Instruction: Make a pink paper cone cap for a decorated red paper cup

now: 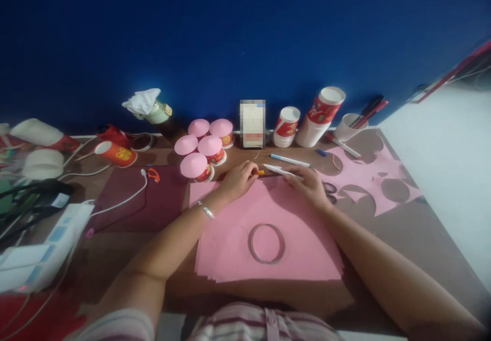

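Note:
My left hand (242, 178) is closed on a small orange pen cap (261, 173). My right hand (310, 183) grips a white marker (278, 169), whose bare tip points left toward the cap, apart from it. Both hands are over the far edge of a stack of pink paper (226, 251). A thin ring (284, 244) lies flat on the top sheet. Just beyond the hands is a white marker with a light blue end (287, 159). Scissors (330, 190) lie beside my right wrist, partly hidden by it.
Several red paper cups with pink cone tops (194, 166) stand back left, near a phone (253, 123). Stacked cups (320, 118) and a pen cup (347, 128) stand back right. Cut pink scraps (368, 169) lie right; a power strip (61, 244) and cables lie left.

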`<state>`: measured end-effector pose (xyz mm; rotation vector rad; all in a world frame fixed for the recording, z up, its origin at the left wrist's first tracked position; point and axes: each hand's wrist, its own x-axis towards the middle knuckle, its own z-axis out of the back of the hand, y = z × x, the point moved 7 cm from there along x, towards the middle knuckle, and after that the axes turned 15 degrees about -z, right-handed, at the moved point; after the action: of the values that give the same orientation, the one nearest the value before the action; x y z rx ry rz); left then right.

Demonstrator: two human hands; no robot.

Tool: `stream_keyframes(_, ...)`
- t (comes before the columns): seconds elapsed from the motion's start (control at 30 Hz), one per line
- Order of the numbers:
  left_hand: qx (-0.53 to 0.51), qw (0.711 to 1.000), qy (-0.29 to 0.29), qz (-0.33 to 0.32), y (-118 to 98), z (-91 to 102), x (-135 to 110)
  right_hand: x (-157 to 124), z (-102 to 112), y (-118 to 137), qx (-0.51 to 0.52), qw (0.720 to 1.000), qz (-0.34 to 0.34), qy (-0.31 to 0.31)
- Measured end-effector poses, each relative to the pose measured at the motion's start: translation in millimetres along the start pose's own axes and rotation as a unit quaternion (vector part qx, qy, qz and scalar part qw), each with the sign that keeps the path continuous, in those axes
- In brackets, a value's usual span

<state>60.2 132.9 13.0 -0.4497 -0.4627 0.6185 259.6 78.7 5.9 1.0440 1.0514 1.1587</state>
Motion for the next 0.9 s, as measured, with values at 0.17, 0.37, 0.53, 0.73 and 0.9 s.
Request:
stream_keyframes(0.17,-0.124,0.987,-0.105,0.002,8,7.8,-6,-6,5,8,-0.090,0.994,0.040,-0.052)
stream_keyframes(0.37,-0.167,0.981,-0.100,0.005,11,10.7,-2,-8,-1,19,-0.133,0.987,0.085,-0.017)
stream_keyframes(0.53,-0.177,0.979,-0.100,-0.027,9,9.0,-1,-7,-2,15,-0.146,0.987,0.074,-0.005)
stream_keyframes(0.73,-0.173,0.978,-0.108,-0.042,8,10.6,0,-7,-3,14,-0.158,0.986,0.059,0.001)
stream_keyframes(0.9,-0.191,0.974,-0.112,-0.046,10,8.8,-1,-8,-2,13,-0.167,0.984,0.063,-0.008)
